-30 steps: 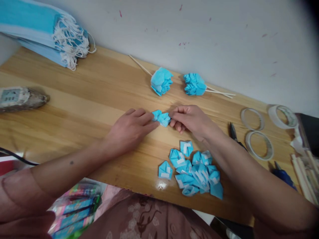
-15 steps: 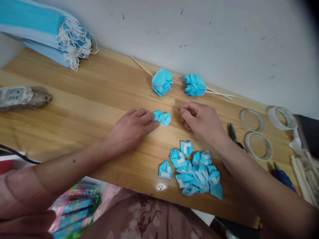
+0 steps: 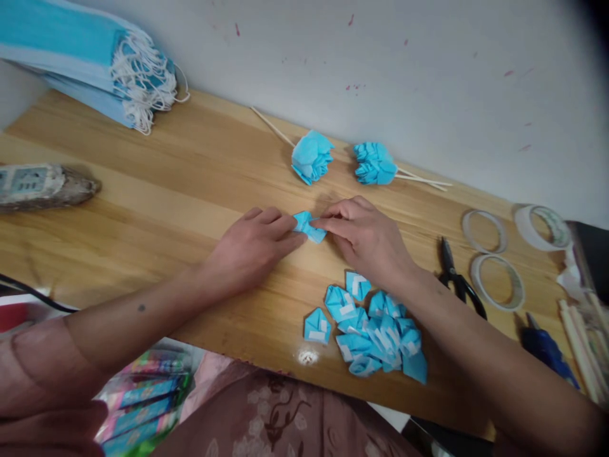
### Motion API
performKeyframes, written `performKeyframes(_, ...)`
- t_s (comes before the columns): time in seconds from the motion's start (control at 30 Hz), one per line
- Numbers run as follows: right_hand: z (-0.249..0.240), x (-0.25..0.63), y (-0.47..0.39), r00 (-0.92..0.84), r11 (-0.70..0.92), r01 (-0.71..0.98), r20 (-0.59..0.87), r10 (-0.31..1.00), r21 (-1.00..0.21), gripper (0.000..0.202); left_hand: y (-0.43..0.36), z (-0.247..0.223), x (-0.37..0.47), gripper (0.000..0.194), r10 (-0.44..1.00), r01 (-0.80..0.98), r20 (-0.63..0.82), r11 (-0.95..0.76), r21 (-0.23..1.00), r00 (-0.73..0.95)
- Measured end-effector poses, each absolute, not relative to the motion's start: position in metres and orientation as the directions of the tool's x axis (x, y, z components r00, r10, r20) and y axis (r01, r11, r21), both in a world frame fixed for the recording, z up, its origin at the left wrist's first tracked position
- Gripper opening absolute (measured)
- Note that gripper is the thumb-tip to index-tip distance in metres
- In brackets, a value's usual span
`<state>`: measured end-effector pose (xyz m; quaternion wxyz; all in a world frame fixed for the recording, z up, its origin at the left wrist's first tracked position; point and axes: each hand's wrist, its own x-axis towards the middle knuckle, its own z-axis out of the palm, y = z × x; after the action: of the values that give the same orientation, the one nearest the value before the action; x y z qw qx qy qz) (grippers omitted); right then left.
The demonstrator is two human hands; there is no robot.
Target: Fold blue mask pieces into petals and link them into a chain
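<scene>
Small folded light-blue paper pieces [image 3: 305,222] lie joined at the middle of the wooden table. My left hand [image 3: 257,244] pinches their left edge between thumb and fingers. From the right, my right hand [image 3: 364,235] has its fingertips pressed together on the right part of the paper, partly covering it. Several folded blue pieces with white strips [image 3: 383,336] lie heaped below my right hand, and a single one [image 3: 316,325] sits to their left.
Two blue paper flowers on sticks [image 3: 311,155] [image 3: 373,163] lie near the wall. Black scissors [image 3: 454,273], tape rolls [image 3: 497,281] and a blue-handled tool [image 3: 547,349] are at right. Blue masks [image 3: 85,57] lie back left, a power strip [image 3: 42,186] at left.
My right hand has moved left onto the blue paper, its fingertips now touching it. My left hand has stayed in place on the paper. More of the scissors shows.
</scene>
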<state>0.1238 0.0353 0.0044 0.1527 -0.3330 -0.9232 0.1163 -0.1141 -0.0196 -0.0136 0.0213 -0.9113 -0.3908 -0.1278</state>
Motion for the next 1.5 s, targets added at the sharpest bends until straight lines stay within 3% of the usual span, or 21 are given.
performKeyframes(0.43,-0.002,0.123,0.041,-0.722,0.730,0.587,0.182,0.668,-0.350,0.040,-0.017,-0.017,-0.117,0.034,0.724,0.710,0.304,-0.682,0.178,0.619)
performKeyframes(0.7,-0.002,0.125,0.040,-0.726,0.736,0.579,0.189,0.661,-0.352,0.041,-0.014,-0.019,-0.116,0.034,0.710,0.707,0.270,-0.696,0.124,0.651)
performKeyframes(0.9,0.005,0.133,0.024,-0.698,0.755,0.567,0.294,0.653,-0.329,0.039,-0.015,-0.017,-0.115,0.032,0.707,0.717,0.256,-0.694,0.069,0.659)
performKeyframes(1.1,0.001,0.135,0.011,-0.733,0.771,0.585,0.245,0.635,-0.251,0.035,-0.015,-0.016,-0.116,0.033,0.706,0.711,0.247,-0.698,0.084,0.664)
performKeyframes(1.33,0.004,0.142,0.024,-0.686,0.753,0.568,0.314,0.657,-0.334,0.041,-0.016,-0.017,-0.115,0.035,0.703,0.717,0.260,-0.695,0.055,0.662)
performKeyframes(1.5,-0.002,0.132,0.039,-0.705,0.780,0.544,0.336,0.624,-0.308,0.040,-0.017,-0.016,-0.115,0.033,0.694,0.711,0.274,-0.702,0.051,0.666)
